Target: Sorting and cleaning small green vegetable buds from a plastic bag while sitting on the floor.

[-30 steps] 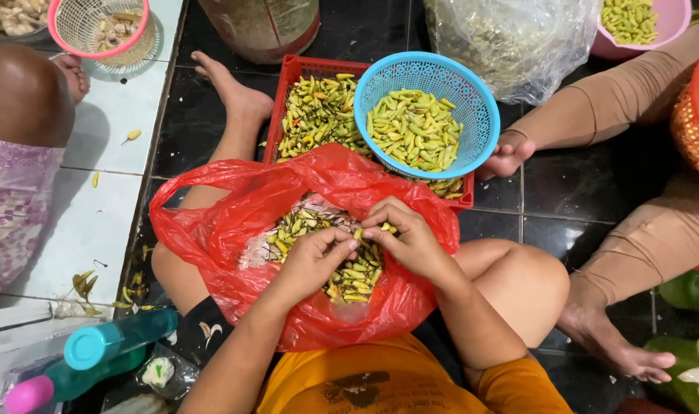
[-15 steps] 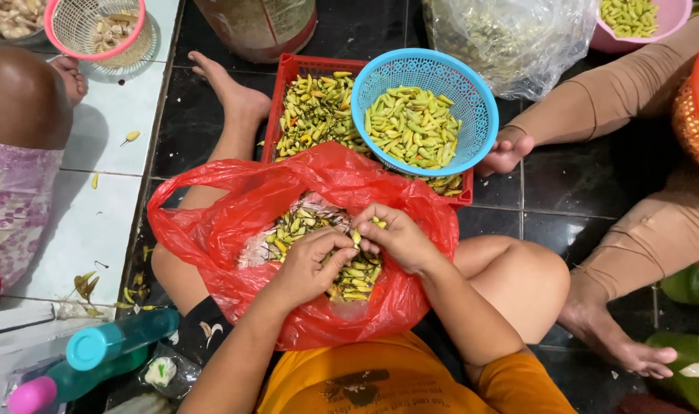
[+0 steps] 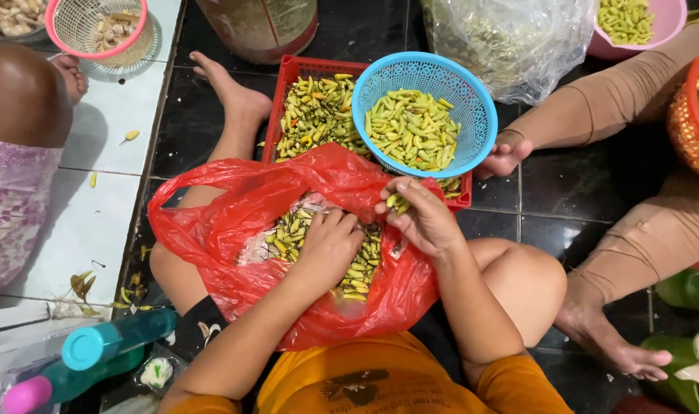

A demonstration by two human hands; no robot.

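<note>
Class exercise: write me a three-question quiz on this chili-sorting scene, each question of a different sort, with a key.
1. True or false: the left hand rests in the chilies inside the red plastic bag.
2. What does the right hand hold? A a knife; B small green chilies; C a bottle.
3. Fill in: the blue basket sits on a red ____.

Key: 1 true; 2 B; 3 crate.
</note>
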